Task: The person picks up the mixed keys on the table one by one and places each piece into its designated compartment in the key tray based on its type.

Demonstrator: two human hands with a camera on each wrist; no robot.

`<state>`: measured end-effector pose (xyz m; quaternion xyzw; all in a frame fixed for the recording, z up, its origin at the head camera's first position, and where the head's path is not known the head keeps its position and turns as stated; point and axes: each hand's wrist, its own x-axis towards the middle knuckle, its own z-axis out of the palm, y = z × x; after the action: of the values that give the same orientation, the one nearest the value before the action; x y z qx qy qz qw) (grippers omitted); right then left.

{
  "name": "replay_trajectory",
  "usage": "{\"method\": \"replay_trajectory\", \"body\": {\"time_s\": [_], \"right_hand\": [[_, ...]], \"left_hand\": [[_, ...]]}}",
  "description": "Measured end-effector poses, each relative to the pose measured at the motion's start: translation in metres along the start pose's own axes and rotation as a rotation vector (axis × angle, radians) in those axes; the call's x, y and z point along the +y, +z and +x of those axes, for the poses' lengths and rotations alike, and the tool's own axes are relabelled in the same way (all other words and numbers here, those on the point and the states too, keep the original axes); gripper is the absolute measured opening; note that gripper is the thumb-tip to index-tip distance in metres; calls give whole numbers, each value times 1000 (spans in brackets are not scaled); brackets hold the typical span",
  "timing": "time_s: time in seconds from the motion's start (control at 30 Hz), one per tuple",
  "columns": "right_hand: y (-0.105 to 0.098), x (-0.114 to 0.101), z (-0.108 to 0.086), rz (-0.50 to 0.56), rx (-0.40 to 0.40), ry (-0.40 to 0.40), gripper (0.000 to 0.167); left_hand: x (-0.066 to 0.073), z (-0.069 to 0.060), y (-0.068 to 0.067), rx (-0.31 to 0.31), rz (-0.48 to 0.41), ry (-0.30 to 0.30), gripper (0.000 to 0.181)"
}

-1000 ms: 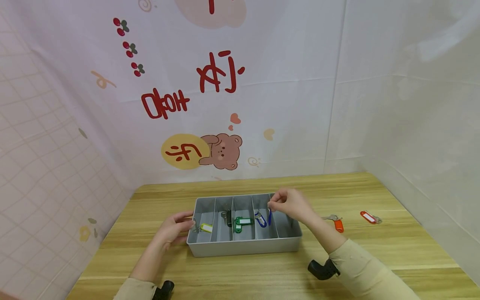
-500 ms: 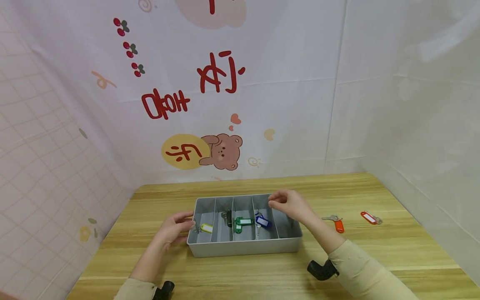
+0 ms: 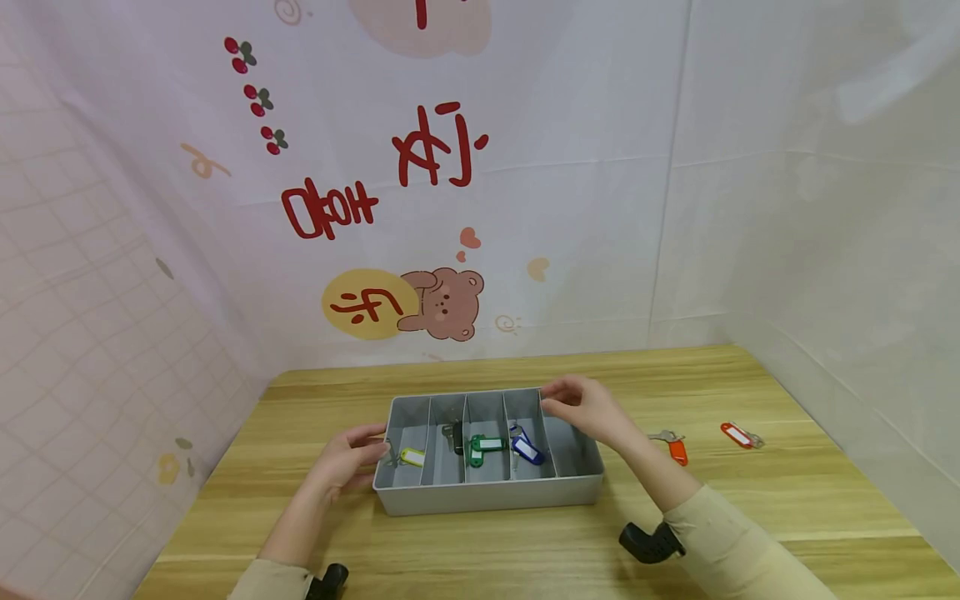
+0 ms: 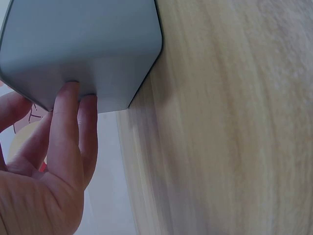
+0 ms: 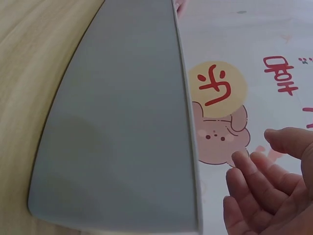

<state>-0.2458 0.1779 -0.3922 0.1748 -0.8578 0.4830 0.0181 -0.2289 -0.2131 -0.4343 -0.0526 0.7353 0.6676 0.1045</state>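
A grey tray with several compartments stands on the table. My left hand holds its left end, fingers against the outer wall and a digit at the rim. My right hand hovers above the right end, fingers loosely bent with nothing between them. Below it, blue key tags overlap in one compartment, keys partly hidden. Green key tags lie in the middle compartment, a dark-headed key left of them, and a yellow key tag in the leftmost.
To the right of the tray lie an orange-red key tag with a key and a red key tag with keys on the wooden table. A printed white cloth hangs behind the table and along its sides.
A blue key tag that my right hand pinched has dropped into the compartment with the other blue one. The right hand's fingers have parted; my left hand stays at the tray.
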Motion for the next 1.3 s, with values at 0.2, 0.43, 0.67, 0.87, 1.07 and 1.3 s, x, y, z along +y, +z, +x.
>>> {"method": "replay_trajectory", "body": {"time_s": [0.2,0.43,0.67,0.87,1.07,1.3], "right_hand": [[-4,1,-4,28,3,-37,28],[-9,6,-9,73,19,-82,32],[-14,14,-13,33,59,-106,35],[-21,17,-19,9,114,-128,35],[-30,21,-25,-8,157,-163,36],[-40,31,-31,-10,170,-220,37]], "left_hand": [[-2,0,1,4,-3,1,53],[-1,-1,1,13,12,0,53],[-4,0,0,12,20,7,53],[-5,2,-3,-19,24,10,58],[-3,-1,-1,7,24,1,53],[-2,0,-1,5,24,1,53]]}}
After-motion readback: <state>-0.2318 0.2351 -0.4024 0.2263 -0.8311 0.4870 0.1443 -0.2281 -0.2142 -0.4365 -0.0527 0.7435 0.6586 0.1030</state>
